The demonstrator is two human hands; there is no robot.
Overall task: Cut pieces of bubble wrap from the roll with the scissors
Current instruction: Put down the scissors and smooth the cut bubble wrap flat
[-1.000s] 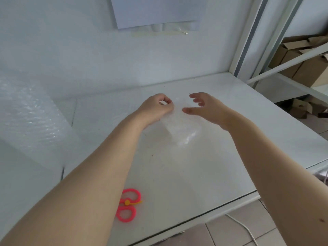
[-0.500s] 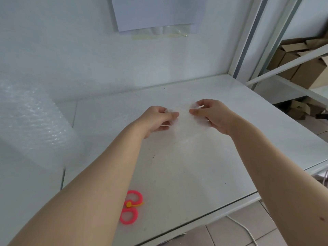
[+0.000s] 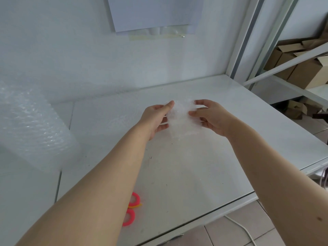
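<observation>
Bubble wrap piece (image 3: 181,119), already cut, pinched between left hand (image 3: 156,119) and right hand (image 3: 211,118) above table (image 3: 230,157) centre; roll (image 3: 30,128) at 9 o'clock, scissors (image 3: 131,208) idle at 6: next likely set down, pull more.

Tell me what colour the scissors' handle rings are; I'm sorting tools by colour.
Bright pink handle rings with a yellow pivot piece, seen in the head view.

The surface (image 3: 221,157) is a white top under a glass sheet, marked with small dark specks. Pink-handled scissors (image 3: 131,209) lie near its front edge, partly hidden by an arm. A bubble wrap roll (image 3: 30,125) sits at the left edge.
</observation>
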